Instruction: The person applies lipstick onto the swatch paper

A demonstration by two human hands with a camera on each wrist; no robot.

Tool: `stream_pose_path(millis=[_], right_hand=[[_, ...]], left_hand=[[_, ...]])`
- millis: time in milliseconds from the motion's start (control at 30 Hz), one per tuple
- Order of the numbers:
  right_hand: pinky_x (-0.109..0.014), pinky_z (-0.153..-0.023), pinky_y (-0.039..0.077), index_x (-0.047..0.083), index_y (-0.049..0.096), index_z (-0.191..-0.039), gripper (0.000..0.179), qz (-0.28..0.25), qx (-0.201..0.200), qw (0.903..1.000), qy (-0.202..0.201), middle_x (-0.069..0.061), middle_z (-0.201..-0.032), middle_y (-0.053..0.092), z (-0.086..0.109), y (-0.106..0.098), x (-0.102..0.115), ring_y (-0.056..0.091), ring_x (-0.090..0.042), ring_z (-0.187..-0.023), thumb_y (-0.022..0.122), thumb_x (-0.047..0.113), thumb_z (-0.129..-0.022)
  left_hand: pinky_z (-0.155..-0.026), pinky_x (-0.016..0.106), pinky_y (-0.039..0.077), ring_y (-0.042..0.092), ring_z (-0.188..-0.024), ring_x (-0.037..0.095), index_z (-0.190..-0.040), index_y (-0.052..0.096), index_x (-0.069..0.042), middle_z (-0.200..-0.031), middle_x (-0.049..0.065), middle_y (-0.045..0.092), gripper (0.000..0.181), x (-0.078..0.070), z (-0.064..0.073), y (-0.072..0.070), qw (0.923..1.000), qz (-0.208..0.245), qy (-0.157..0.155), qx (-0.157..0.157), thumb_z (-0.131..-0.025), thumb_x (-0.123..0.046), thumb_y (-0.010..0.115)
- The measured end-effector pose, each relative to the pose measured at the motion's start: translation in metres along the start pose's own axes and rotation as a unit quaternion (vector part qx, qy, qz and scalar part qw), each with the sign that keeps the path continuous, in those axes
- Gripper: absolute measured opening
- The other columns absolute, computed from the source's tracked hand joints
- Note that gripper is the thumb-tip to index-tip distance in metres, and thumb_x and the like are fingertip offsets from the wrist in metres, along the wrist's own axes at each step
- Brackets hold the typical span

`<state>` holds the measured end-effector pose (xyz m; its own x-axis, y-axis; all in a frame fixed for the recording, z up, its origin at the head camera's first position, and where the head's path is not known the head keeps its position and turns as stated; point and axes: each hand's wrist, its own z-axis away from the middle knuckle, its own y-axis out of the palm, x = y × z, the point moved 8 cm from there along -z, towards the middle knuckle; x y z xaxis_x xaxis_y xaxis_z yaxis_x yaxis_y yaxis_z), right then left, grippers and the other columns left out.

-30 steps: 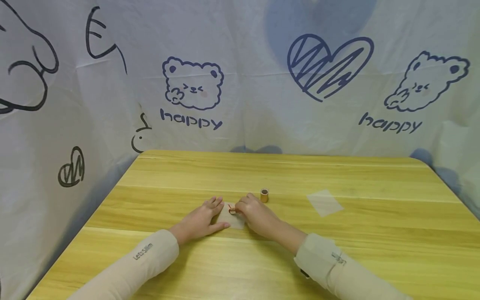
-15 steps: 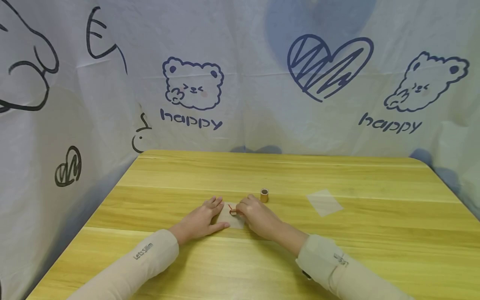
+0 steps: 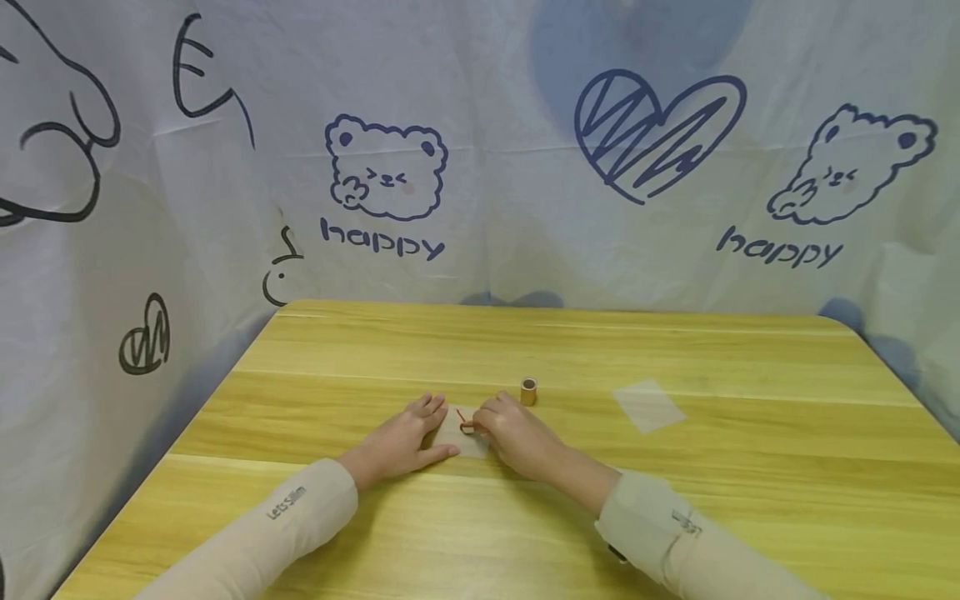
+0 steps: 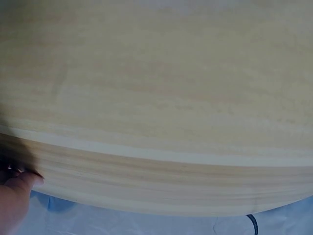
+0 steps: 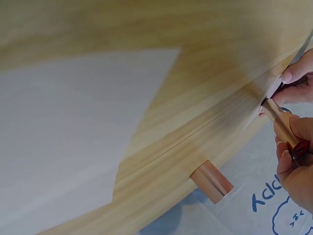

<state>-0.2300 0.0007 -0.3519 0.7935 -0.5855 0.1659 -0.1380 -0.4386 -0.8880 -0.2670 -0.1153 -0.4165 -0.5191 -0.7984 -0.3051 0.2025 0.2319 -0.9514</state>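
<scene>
My right hand (image 3: pixel 521 437) grips a gold lipstick (image 5: pixel 282 125) with its tip down at a small white sheet of paper (image 3: pixel 472 447). Red marks (image 3: pixel 461 414) show on the sheet near the lipstick. The left hand (image 3: pixel 401 440) lies along the sheet's left side, fingers extended and thumb spread, touching its edge. Just beyond the right hand, a gold lipstick cap (image 3: pixel 528 392) stands upright. In the right wrist view the lipstick tip is mostly hidden at the paper. Only part of the left hand (image 4: pixel 17 200) enters the left wrist view, at its lower left.
A second white sheet (image 3: pixel 649 406) lies on the wooden table (image 3: pixel 750 483) to the right of the cap. Behind the table hangs a white curtain (image 3: pixel 510 208) with drawn bears and hearts.
My right hand has shifted very slightly right and toward me with the lipstick. The left hand, the cap and both sheets stay where they were.
</scene>
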Motion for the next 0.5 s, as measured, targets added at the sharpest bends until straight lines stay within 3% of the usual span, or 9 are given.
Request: stream_pose_path(millis=[500], right_hand=[[-0.022,-0.071,0.050,0.000,0.068,-0.091,0.008,-0.003,0.001,1.0000,-0.002,-0.007,-0.088,0.068,0.0033,0.0013,-0.0014,0.057,-0.016,-0.079,0.065,0.003,-0.083]], left_hand=[[-0.109,0.052,0.031,0.023,-0.139,0.039,-0.139,0.037,0.004,-0.148,0.023,0.029,0.072,0.0020,-0.0012,0.0012,1.0000,0.002,0.002,0.000,-0.091,-0.048,0.052]])
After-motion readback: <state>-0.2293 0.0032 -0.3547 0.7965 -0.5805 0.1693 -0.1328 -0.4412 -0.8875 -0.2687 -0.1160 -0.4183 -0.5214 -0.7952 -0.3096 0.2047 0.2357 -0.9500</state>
